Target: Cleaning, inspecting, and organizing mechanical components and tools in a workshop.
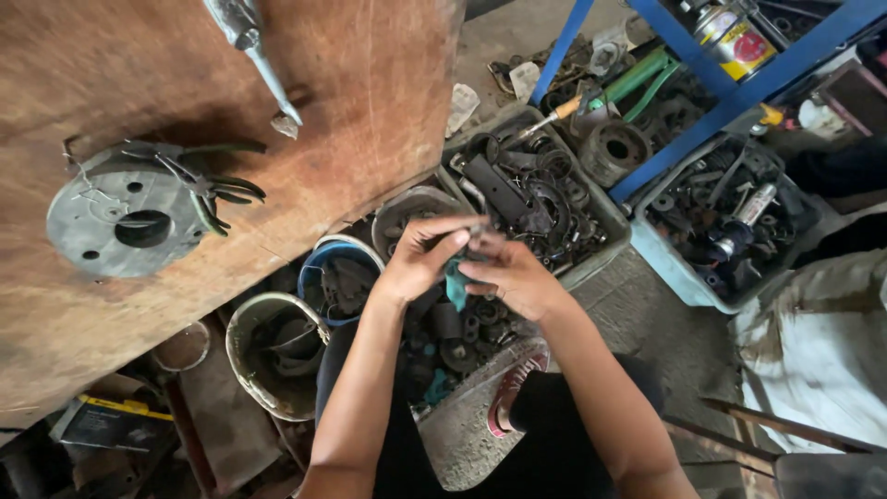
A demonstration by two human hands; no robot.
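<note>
Wooden board (351, 111) carries a round metal plate (129, 217) with pliers (217, 189) laid on top. Below, grey tray (605, 217) packed with dark rubber parts. Left hand (420, 259) and right hand (513, 273) pinch a small dark part (479, 233) together above the tray, teal rag (455, 282) tucked beneath, apparently for wiping.

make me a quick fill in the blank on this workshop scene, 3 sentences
1. Both hands, left hand and right hand, pinch a small ____ cloth.
2. The round metal disc lies on a ____ board.
3. Green-handled pliers rest partly on the ____.

Missing words: teal; wooden; disc
</note>
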